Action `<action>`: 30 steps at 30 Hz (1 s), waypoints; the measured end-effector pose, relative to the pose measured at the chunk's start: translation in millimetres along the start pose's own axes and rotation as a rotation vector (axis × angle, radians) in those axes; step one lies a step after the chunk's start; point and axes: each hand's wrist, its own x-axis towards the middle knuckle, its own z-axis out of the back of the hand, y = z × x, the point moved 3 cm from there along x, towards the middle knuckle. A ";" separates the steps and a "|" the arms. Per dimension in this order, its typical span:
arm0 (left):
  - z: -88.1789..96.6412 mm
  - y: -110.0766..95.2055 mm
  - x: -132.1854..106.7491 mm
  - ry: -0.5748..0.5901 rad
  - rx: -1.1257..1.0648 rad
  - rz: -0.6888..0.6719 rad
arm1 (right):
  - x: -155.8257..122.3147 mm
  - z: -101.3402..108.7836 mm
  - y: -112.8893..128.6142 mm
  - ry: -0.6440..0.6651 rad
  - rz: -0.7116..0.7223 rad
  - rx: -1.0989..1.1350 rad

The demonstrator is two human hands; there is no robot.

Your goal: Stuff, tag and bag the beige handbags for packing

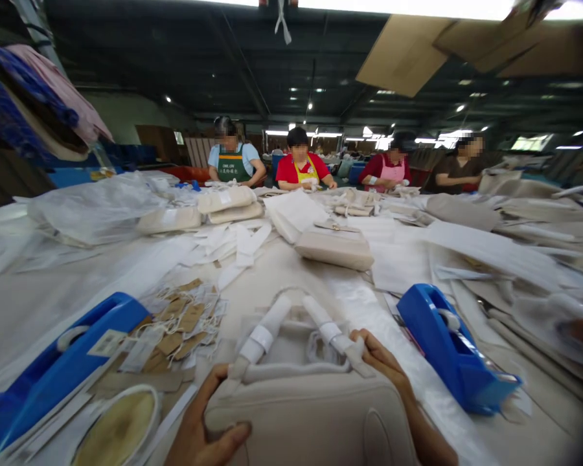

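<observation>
A beige handbag (311, 414) stands close in front of me, its two handles (276, 317) wrapped in white foam. My left hand (208, 427) grips the bag's left side, with the thumb on the front panel and a finger at the top edge. Around the upper right corner, by the base of a handle, my right hand (383, 362) is closed on the same bag; part of it is hidden behind the bag. White padding shows in the bag's top opening. Behind it lies another beige bag (335, 249) on the table.
Blue tape dispensers stand left (78, 362) and right (451, 349). Brown paper tags (184, 323) with strings lie in a heap at left, near a round tub (119, 430). Foam sheets (490, 249) and bags cover the far table. Several people sit across; a hand shows at the right edge.
</observation>
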 end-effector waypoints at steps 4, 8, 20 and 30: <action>-1.2 1.2 1.5 0.147 -0.068 0.056 | -2.1 9.7 17.8 0.020 0.010 -0.154; -2.2 1.9 3.3 0.218 -0.086 0.030 | 8.5 1.2 60.3 0.033 0.218 -0.540; -3.5 1.9 2.7 0.248 -0.109 0.051 | 3.9 -3.5 71.5 -0.001 0.098 -0.696; -5.5 -9.9 -1.7 0.276 -0.246 0.101 | -48.8 4.7 40.5 0.160 0.109 -0.537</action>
